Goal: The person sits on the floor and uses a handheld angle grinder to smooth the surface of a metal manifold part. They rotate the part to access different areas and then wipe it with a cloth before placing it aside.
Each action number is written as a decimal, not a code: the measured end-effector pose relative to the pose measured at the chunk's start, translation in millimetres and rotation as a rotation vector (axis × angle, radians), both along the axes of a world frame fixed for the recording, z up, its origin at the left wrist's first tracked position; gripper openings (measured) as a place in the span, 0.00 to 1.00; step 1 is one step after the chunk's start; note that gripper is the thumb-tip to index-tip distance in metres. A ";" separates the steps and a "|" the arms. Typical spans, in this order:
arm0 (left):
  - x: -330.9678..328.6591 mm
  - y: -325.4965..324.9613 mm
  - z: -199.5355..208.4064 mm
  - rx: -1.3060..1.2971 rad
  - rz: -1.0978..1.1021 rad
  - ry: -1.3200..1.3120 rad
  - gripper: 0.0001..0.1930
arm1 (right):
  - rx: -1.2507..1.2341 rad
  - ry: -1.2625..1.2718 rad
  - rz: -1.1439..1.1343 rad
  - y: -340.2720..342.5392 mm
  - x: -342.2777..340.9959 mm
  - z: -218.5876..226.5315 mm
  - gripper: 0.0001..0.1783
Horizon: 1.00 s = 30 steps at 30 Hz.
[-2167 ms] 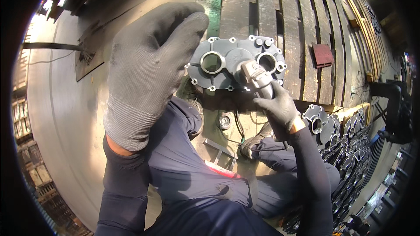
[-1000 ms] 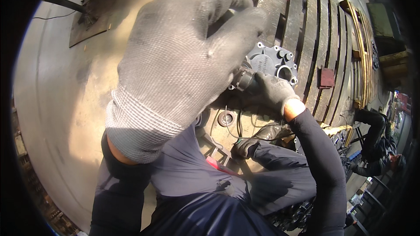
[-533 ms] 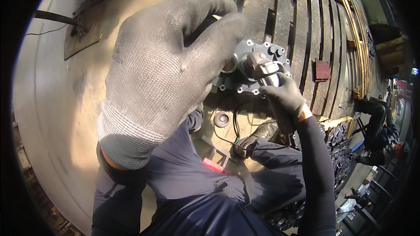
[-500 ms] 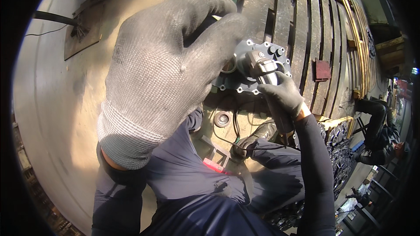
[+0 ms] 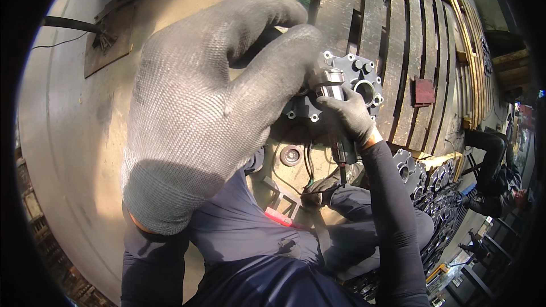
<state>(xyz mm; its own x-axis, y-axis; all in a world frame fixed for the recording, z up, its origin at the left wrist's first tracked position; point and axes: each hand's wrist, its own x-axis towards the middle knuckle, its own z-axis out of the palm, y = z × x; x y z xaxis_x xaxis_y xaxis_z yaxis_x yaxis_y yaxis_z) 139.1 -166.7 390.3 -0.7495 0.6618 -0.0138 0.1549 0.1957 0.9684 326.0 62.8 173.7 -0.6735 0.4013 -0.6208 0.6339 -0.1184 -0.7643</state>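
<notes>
Two gloved hands (image 5: 176, 102) (image 5: 355, 115), one power tool (image 5: 330, 84) and one round disc (image 5: 291, 155) are showing; one grey casing (image 5: 348, 74) is appearing toward one o'clock, one red block (image 5: 424, 92) at two, one co-worker (image 5: 489, 159) at three, uncountably many castings (image 5: 441, 213) at four.

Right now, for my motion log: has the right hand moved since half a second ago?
Yes: the right hand has shifted left, farther from the red block on the pallet.
</notes>
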 end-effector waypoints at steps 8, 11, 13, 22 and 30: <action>-4.7 -4.7 -1.4 -0.035 -0.020 0.044 0.17 | -0.048 0.093 -0.060 -18.8 -4.1 -17.2 0.26; -3.5 -5.3 -1.2 -0.034 -0.012 0.052 0.17 | -0.184 0.122 -0.120 -27.5 -15.4 -15.9 0.20; -1.4 -2.7 0.5 -0.041 0.007 0.021 0.17 | -0.060 0.216 0.028 -30.3 -14.1 -8.7 0.20; 8.5 -0.3 7.9 -0.044 0.060 -0.052 0.16 | -0.230 0.011 -0.030 -31.8 67.8 46.2 0.30; 15.1 7.3 15.4 -0.088 0.012 -0.043 0.16 | -0.173 0.073 -0.210 -68.1 122.0 13.4 0.26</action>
<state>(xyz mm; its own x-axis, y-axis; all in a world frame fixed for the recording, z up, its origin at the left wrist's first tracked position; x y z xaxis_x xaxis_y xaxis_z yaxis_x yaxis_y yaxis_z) 154.2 -159.5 405.8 -0.7549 0.6475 -0.1039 0.1111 0.2823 0.9529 448.0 -5.3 187.1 -0.6320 0.4291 -0.6453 0.5260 -0.3740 -0.7639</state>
